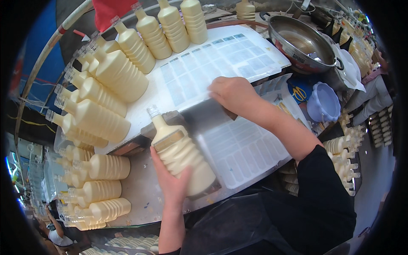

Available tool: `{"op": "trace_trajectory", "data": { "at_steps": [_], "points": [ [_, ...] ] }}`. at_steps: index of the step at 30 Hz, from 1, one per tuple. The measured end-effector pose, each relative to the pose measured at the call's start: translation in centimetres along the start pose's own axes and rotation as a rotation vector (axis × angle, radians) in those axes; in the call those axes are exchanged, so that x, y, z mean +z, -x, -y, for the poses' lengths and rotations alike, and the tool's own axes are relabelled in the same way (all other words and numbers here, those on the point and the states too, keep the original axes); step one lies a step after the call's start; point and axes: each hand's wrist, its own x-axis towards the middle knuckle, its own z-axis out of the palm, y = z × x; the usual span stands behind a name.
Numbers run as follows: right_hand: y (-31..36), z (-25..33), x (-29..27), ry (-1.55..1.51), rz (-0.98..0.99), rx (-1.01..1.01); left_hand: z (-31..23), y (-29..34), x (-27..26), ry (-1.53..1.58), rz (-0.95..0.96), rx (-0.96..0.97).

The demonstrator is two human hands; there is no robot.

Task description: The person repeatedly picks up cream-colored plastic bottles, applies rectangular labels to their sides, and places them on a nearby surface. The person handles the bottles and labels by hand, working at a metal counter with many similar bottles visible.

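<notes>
A cream-coloured ribbed bottle (187, 161) with a clear, uncapped neck leans on its back in front of me, its neck resting by a grey block. My left hand (170, 174) is closed around its lower left side, thumb on the front face. A brownish-grey strip crosses the bottle's shoulder. Over the near edge of a printed translucent sheet (221, 63) on the raised white board is my right hand (236, 95). Its fingers are pinched together; what they hold, if anything, is hidden. A second translucent sheet (246, 148) with rows of outlines lies below it, right of the bottle.
Several similar bottles (123, 76) line the board's left and back edges. More bottles (102, 189) stand on the lower left. A two-handled metal pan (299, 42) sits at the back right, with a lilac bucket (324, 102) and yellow-handled scissors (298, 93) nearby.
</notes>
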Motion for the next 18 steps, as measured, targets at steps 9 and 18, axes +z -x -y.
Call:
{"op": "trace_trajectory", "data": {
  "at_steps": [9, 18],
  "points": [
    [-1.5, -0.3, 0.5, 0.346, 0.211, -0.331, -0.3, 0.1, 0.0, -0.001, 0.002, -0.033],
    [-2.4, 0.8, 1.5, 0.288, 0.236, -0.387, 0.3, 0.0, -0.1, -0.013, 0.0, -0.003]
  ]
}}
